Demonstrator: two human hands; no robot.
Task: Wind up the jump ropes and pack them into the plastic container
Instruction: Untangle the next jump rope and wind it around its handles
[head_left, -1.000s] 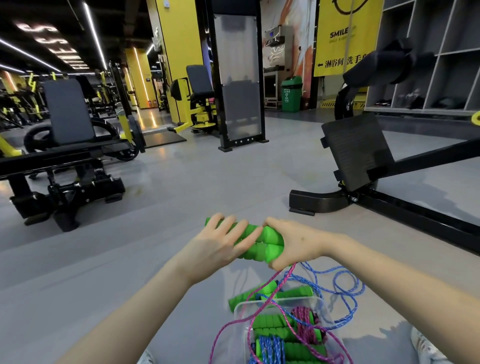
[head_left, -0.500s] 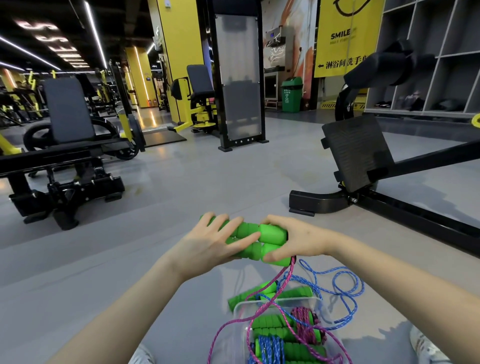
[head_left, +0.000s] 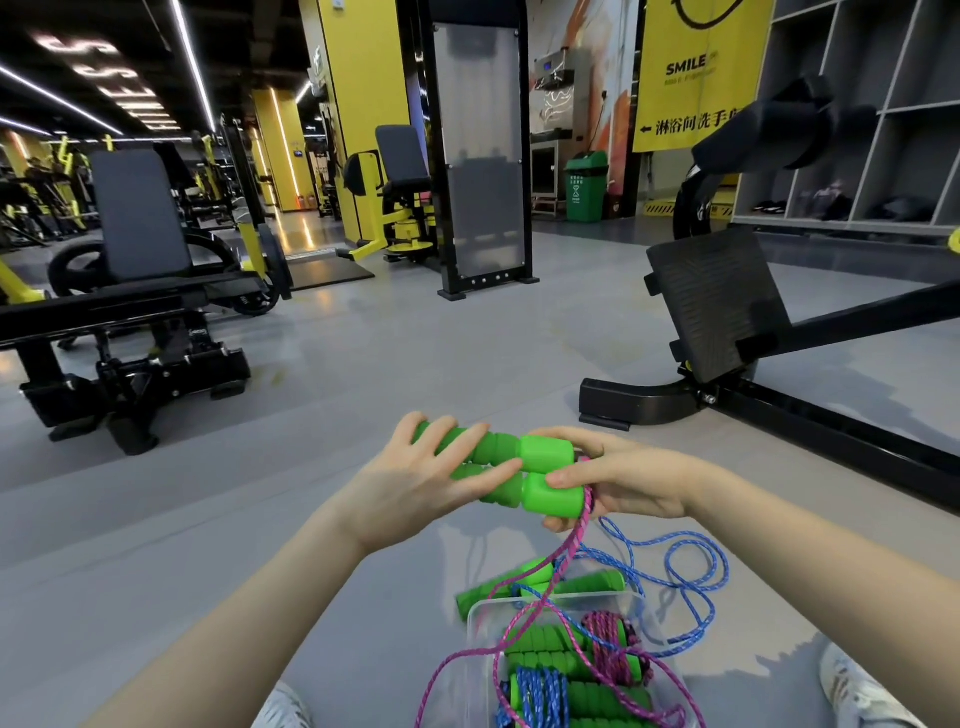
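Looking down, we see the clear plastic box (head_left: 475, 623) on the grey floor (head_left: 311, 519), close to us. Inside the box lie wound ropes (head_left: 545, 670) with green grips, some blue and some pink. A white shoe (head_left: 852, 686) sits to the right of the box.

Just behind the box, two more green grips (head_left: 498, 587) lie on the floor. The blue rope (head_left: 696, 571) loops loose on the floor behind the box and to its right.

The pink rope (head_left: 566, 561) climbs from the box up to our hands. Above and behind the box we hold two green handles (head_left: 545, 467) side by side in the air. Our left hand (head_left: 415, 488) lays straight, spread fingers flat across them. Our right hand (head_left: 623, 478) pinches the thick ends where the pink rope comes out.

Far behind the box on the right stands a black bench (head_left: 727, 312). Far behind on the left is a black weight machine (head_left: 135, 312). Farthest back from the box we see a green bin (head_left: 586, 184) and a yellow sign (head_left: 701, 73).
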